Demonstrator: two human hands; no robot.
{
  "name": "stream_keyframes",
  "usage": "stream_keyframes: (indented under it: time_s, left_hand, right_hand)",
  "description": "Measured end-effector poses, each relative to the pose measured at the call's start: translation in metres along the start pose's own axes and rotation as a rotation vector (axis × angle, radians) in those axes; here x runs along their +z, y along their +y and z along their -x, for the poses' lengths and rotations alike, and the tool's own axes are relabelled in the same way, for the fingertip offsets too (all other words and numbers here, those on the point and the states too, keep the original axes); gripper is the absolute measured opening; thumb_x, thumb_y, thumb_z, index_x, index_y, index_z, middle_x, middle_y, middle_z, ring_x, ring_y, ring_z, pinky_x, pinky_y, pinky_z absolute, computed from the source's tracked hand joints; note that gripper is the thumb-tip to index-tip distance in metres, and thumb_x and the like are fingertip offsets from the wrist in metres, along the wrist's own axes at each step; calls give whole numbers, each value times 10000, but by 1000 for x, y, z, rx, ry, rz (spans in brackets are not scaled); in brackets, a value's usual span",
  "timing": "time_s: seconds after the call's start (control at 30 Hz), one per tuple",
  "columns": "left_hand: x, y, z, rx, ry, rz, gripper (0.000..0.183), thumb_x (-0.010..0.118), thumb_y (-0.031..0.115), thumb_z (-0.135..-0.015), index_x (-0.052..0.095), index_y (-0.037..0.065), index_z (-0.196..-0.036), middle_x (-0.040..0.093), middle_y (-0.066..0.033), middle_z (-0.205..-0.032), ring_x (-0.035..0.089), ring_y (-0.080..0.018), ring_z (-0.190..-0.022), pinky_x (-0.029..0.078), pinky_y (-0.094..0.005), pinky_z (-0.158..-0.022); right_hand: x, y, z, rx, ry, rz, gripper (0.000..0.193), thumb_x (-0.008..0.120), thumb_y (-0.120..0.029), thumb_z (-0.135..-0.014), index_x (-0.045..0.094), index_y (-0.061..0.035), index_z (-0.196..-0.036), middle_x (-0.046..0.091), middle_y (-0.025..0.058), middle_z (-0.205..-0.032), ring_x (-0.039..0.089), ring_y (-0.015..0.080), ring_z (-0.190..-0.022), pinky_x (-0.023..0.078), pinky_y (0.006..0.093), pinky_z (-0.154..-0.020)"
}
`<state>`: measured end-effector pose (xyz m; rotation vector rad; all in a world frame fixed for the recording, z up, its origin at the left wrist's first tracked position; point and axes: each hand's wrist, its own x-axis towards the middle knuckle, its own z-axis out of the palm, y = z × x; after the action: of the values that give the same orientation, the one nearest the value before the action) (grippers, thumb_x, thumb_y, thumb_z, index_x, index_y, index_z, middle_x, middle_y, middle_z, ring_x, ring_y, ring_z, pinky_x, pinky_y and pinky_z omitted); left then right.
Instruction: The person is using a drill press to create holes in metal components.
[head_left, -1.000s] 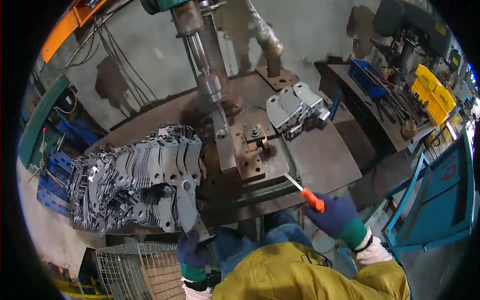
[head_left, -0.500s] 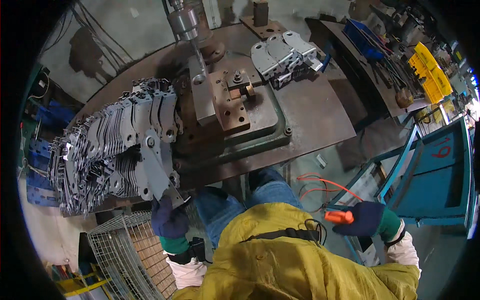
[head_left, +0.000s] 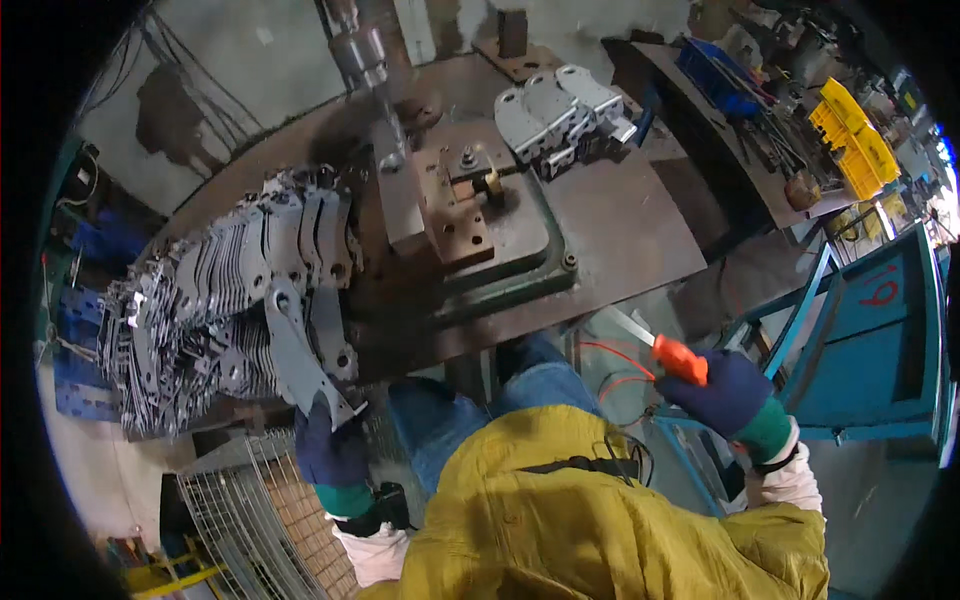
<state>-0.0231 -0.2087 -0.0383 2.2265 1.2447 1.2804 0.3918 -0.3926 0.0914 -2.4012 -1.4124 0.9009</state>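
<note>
My left hand point(head_left: 330, 450), in a dark blue glove with a green cuff, is closed on the lower end of a grey metal bracket point(head_left: 293, 343). The bracket has holes and stands tilted against the front of a large pile of similar brackets point(head_left: 230, 265). Out to the right, my right hand point(head_left: 722, 392) wears the same kind of glove and is wrapped around an orange-handled tool point(head_left: 680, 360). A flat, pale blade points from that handle up and left towards the table edge. The blade's exact kind is hard to make out.
A drill spindle point(head_left: 362, 60) hangs over a bolted steel fixture point(head_left: 455, 225) on the round metal table point(head_left: 640, 225). More brackets point(head_left: 560, 110) lie at its back. At right are a blue frame point(head_left: 875, 345) and a yellow bin point(head_left: 850, 140); a wire basket point(head_left: 240, 510) stands lower left.
My right hand has turned and risen slightly, bringing the tool's blade into sight towards the table. My left hand and the bracket have shifted a little left and down, with the bracket's face turned.
</note>
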Motion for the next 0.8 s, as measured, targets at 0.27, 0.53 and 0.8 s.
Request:
stream_keyframes:
  time_s: [0.27, 0.53, 0.8]
  left_hand:
    - [4, -5, -3, -252, 105, 390, 390, 558, 76, -972, 551, 54, -1361, 617, -158, -1263, 644, -282, -1118, 604, -519, -824]
    - [1, -8, 2, -686, 154, 634, 446, 628, 188, -949, 544, 70, -1370, 637, -91, -1253, 635, -236, -1122, 578, -471, -856]
    - [11, -12, 2, -297, 103, 350, 287, 594, 110, -984, 617, 15, -1254, 624, -145, -1247, 646, -238, -1060, 607, -425, -812]
  right_hand:
    - [-7, 63, 12, 26, -267, 369, 431, 682, -549, -858, 750, -144, -987, 678, 144, -724, 667, 337, -660, 515, 412, -620]
    - [3, 78, -11, 367, 160, -8, 405, 637, -492, -886, 728, -120, -1019, 706, 152, -785, 692, 342, -787, 515, 434, -699]
    - [6, 84, -29, 370, 289, 121, 429, 653, -510, -870, 715, -124, -1045, 711, 196, -938, 679, 402, -871, 524, 485, -750]
